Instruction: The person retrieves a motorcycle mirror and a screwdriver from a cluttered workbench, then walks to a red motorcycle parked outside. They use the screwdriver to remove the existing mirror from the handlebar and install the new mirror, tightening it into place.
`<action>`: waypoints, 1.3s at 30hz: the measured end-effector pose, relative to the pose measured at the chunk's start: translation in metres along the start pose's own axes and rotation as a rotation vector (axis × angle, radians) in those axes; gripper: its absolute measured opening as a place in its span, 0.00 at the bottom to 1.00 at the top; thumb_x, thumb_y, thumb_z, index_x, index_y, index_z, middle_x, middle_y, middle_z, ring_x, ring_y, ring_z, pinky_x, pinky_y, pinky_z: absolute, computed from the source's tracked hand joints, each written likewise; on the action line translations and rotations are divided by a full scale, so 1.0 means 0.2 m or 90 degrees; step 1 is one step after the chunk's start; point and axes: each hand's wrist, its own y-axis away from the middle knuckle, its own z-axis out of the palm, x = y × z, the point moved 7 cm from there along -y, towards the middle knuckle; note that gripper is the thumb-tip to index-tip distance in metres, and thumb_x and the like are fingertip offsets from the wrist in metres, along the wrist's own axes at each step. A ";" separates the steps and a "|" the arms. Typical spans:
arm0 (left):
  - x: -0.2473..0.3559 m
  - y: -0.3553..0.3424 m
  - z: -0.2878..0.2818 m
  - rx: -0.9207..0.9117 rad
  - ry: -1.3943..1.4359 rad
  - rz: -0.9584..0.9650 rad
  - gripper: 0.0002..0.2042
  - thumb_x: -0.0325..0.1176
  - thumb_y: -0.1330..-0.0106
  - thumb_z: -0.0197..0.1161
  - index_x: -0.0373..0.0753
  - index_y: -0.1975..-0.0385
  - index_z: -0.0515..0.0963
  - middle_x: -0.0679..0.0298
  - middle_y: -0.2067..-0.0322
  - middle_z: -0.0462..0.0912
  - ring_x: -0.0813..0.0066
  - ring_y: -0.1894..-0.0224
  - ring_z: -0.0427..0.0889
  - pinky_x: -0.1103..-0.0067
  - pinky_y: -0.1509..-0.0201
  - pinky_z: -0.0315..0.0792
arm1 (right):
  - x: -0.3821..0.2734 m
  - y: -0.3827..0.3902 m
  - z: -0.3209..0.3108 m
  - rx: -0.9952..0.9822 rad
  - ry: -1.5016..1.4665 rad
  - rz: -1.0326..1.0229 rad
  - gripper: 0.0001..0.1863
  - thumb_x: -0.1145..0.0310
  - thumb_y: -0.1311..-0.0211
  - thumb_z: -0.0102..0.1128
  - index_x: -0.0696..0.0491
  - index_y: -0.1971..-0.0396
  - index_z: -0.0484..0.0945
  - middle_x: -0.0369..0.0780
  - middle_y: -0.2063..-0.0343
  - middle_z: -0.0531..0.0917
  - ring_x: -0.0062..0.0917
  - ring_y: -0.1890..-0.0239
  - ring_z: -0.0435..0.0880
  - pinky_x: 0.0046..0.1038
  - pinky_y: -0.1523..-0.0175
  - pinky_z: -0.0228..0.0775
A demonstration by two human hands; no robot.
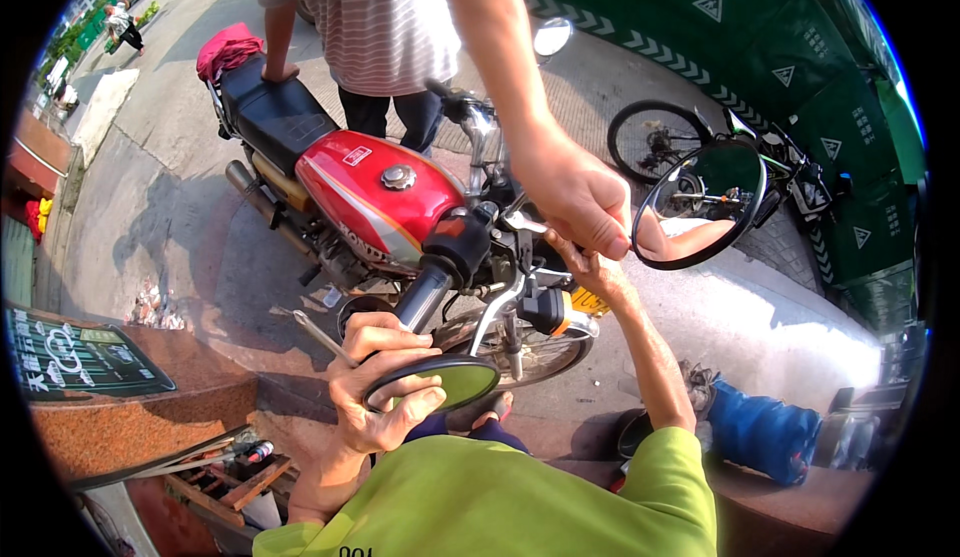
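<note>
My left hand (358, 382) is wrapped round a black-rimmed oval motorcycle mirror (465, 383), its metal stem (322, 335) sticking out to the upper left. My right hand (603, 275) reaches under a co-worker's fist (580, 202), fingers bent near the handlebar. At its fingertips is a silver open-end wrench (524, 222), partly covered by the fist. The co-worker's fist is beside a second oval mirror (700, 202); its stem is hidden. Below these hands stands a red motorcycle (370, 182), its black handlebar grip (424, 297) just above my left hand.
A co-worker in a striped shirt (370, 27) stands across the motorcycle, one hand on its black seat (275, 107). A bicycle (660, 142) lies by the green barrier (740, 27). A blue drum-shaped container (765, 432) is at lower right. Wooden scraps (240, 487) lie at lower left.
</note>
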 end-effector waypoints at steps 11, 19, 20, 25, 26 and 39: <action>-0.02 0.01 0.00 0.014 0.000 -0.020 0.09 0.33 0.58 0.67 0.35 0.78 0.84 0.62 0.68 0.82 0.64 0.60 0.72 0.74 0.56 0.70 | -0.03 0.02 0.01 0.024 -0.035 0.005 0.21 0.53 0.34 0.54 0.56 0.56 0.77 0.41 0.66 0.82 0.25 0.61 0.78 0.27 0.55 0.69; -0.02 0.00 0.01 0.014 -0.004 -0.021 0.09 0.34 0.56 0.67 0.37 0.76 0.84 0.63 0.68 0.82 0.64 0.60 0.72 0.73 0.56 0.69 | -0.04 0.02 0.01 0.045 -0.030 0.002 0.20 0.54 0.34 0.54 0.57 0.57 0.78 0.38 0.70 0.82 0.22 0.65 0.78 0.25 0.57 0.69; -0.02 0.00 0.01 0.014 -0.004 -0.017 0.09 0.34 0.56 0.67 0.36 0.76 0.84 0.63 0.68 0.82 0.64 0.60 0.72 0.73 0.56 0.69 | -0.04 0.02 0.01 0.049 -0.033 -0.001 0.19 0.54 0.34 0.54 0.57 0.58 0.78 0.38 0.71 0.82 0.21 0.65 0.78 0.25 0.58 0.68; -0.01 0.00 0.01 0.015 -0.004 -0.021 0.09 0.34 0.55 0.67 0.36 0.77 0.84 0.62 0.68 0.81 0.64 0.61 0.73 0.72 0.56 0.69 | -0.02 0.03 0.01 0.054 -0.017 0.011 0.19 0.55 0.34 0.54 0.57 0.59 0.79 0.38 0.71 0.82 0.22 0.66 0.78 0.26 0.58 0.69; -0.01 0.00 0.01 0.015 -0.006 -0.016 0.09 0.34 0.55 0.67 0.36 0.76 0.84 0.62 0.68 0.81 0.64 0.61 0.73 0.72 0.56 0.69 | -0.03 0.03 0.02 0.056 -0.015 0.011 0.18 0.55 0.34 0.54 0.57 0.59 0.79 0.38 0.71 0.82 0.22 0.66 0.78 0.26 0.59 0.69; 0.00 0.00 0.01 0.043 -0.004 -0.027 0.09 0.35 0.53 0.65 0.35 0.81 0.81 0.58 0.71 0.81 0.65 0.61 0.75 0.69 0.50 0.66 | -0.02 0.03 0.02 0.064 0.037 0.044 0.18 0.56 0.34 0.54 0.57 0.62 0.81 0.40 0.74 0.83 0.23 0.68 0.79 0.26 0.61 0.70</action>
